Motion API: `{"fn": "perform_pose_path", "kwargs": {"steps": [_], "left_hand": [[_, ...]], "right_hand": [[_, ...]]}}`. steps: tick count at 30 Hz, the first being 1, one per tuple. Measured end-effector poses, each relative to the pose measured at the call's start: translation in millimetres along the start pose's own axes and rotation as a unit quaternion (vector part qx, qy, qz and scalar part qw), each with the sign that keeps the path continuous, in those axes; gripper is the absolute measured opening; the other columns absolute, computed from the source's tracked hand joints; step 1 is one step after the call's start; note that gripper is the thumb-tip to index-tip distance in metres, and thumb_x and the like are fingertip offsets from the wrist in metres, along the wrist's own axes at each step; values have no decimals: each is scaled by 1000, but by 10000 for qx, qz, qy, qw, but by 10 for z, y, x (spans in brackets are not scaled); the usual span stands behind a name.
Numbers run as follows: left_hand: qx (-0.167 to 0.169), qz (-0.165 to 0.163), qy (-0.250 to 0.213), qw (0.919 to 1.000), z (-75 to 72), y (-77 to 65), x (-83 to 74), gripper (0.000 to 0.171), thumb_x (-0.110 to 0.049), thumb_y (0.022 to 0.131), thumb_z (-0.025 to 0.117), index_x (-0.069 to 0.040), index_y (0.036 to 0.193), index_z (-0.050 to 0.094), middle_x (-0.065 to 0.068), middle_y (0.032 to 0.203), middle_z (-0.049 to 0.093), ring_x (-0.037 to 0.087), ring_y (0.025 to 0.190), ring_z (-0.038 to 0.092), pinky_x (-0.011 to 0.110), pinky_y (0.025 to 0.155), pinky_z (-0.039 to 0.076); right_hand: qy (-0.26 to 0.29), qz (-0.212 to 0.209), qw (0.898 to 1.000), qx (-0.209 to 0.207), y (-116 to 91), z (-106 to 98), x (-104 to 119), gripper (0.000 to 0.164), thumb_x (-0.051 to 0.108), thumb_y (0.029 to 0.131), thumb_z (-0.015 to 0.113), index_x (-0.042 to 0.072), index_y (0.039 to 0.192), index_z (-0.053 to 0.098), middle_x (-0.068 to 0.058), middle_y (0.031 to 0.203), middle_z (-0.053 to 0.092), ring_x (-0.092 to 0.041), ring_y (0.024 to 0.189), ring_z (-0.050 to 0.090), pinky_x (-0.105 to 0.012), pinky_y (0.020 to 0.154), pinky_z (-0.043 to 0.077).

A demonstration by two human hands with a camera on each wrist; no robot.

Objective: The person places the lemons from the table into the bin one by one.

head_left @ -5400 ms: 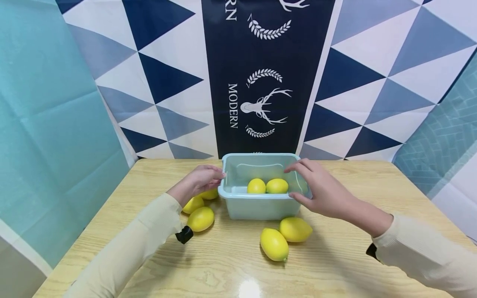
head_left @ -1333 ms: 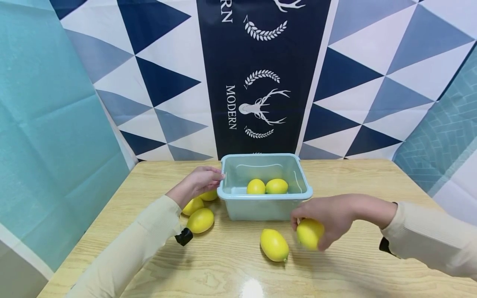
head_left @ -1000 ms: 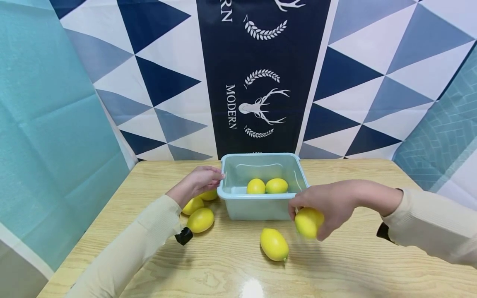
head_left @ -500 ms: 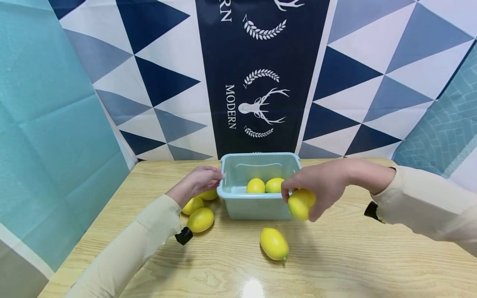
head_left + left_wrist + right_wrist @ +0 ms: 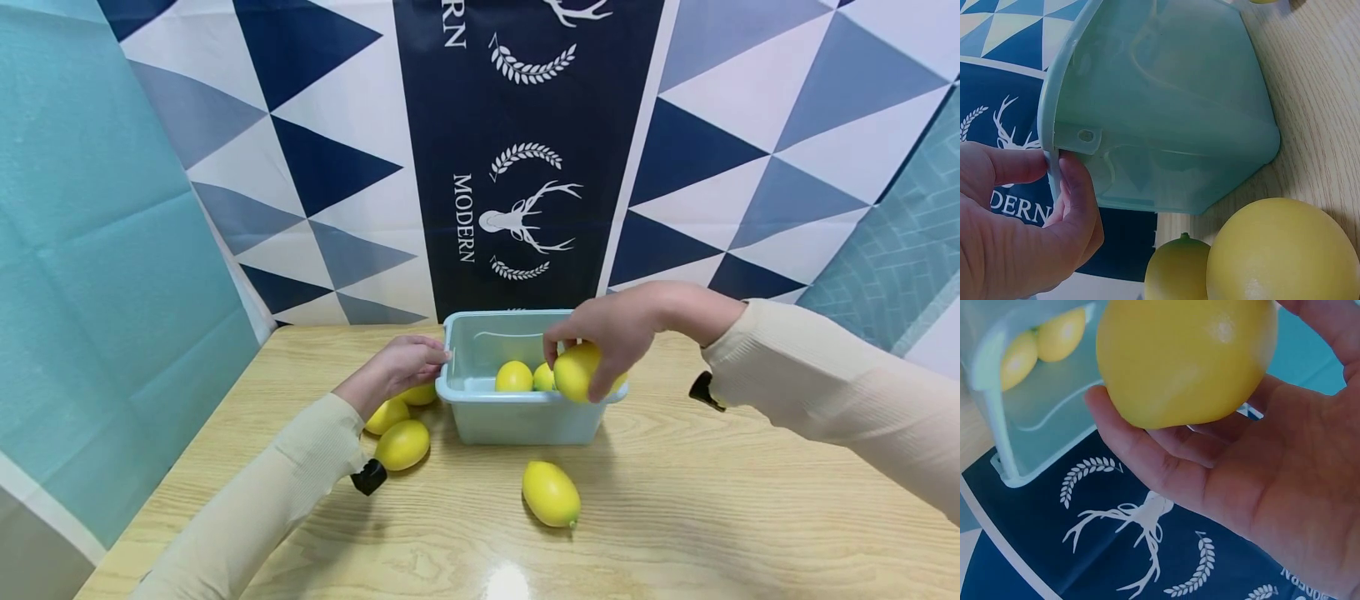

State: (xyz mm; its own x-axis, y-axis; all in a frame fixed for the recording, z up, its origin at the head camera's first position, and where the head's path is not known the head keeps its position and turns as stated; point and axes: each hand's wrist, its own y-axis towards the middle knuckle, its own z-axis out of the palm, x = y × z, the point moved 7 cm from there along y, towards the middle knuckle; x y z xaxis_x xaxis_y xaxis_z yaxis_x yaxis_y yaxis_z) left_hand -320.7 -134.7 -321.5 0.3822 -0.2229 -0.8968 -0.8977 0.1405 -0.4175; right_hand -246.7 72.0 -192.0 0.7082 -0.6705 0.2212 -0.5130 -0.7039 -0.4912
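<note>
A light blue plastic bin (image 5: 525, 421) stands toward the back of the wooden table. My left hand (image 5: 401, 367) pinches its left rim between thumb and fingers, as the left wrist view shows up close on the bin's side (image 5: 1172, 94). Over the bin's front right rim, my right hand (image 5: 618, 329) grips a lemon (image 5: 576, 372). The right wrist view has that lemon (image 5: 1185, 359) held between thumb and curled fingers. Inside the bin lie two lemons (image 5: 513, 377), the right one partly hidden by the held lemon.
One lemon (image 5: 551, 494) lies on the table (image 5: 675, 517) in front of the bin. Several more lemons (image 5: 402, 444) sit left of the bin, partly behind the left hand and wrist. A patterned cloth backdrop (image 5: 337, 167) hangs behind the table.
My right hand first left the bin's right side and took up a lemon from the table in front. It then carried it up and left to the bin's rim. The left hand stayed put.
</note>
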Motion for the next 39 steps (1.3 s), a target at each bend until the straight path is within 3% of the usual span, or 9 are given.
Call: {"fn": "perform_pose_path", "kwargs": {"steps": [7,11,16,26,31,36,39], "left_hand": [[-50,-16,-45,10000,-1,-1,5,36,-10,94,59,1,127,51,8,108,59,13,84,60,26,94,54],[-70,-21,-48,10000,-2,-5,5,35,-10,94,59,1,127,52,8,107,59,12,83,60,23,88,56],[-81,-25,-21,10000,7,-23,5,36,-10,93,60,1,127,52,8,108,60,13,85,61,25,92,55],[-80,-26,111,9999,13,-50,7,37,-11,94,59,0,128,52,10,114,59,17,94,61,28,97,53],[-95,-55,144,9998,24,-56,15,38,-11,94,59,0,129,51,12,118,58,20,99,61,31,102,51],[-80,-23,146,9999,25,-60,10,40,-12,94,59,1,131,50,12,119,58,16,93,60,28,97,53],[-65,-12,119,9999,29,-58,11,40,-12,94,59,1,130,50,11,115,58,13,86,59,22,88,55]], "right_hand": [[77,487,9988,26,157,-145,-124,46,24,79,78,17,117,53,-5,105,61,-20,94,55,-35,86,51],[39,622,9981,28,268,-206,-199,47,25,80,77,16,120,53,-7,109,61,-22,97,55,-39,90,52],[98,777,9969,117,420,-236,-291,49,26,81,76,15,123,52,-8,114,60,-22,101,55,-39,94,51],[387,1227,9917,-12,706,-256,-404,50,25,81,74,17,125,51,-9,117,58,-22,101,56,-33,86,54],[543,1361,9892,-86,842,-235,-384,51,27,82,73,18,127,50,-8,122,56,-22,104,55,-35,89,55],[666,1476,9866,-221,986,-201,-368,52,28,82,73,20,128,49,-5,123,56,-21,104,56,-34,92,55],[708,1547,9847,-368,1081,-177,-365,51,28,82,72,19,127,50,-5,123,56,-21,102,57,-33,90,56]]}}
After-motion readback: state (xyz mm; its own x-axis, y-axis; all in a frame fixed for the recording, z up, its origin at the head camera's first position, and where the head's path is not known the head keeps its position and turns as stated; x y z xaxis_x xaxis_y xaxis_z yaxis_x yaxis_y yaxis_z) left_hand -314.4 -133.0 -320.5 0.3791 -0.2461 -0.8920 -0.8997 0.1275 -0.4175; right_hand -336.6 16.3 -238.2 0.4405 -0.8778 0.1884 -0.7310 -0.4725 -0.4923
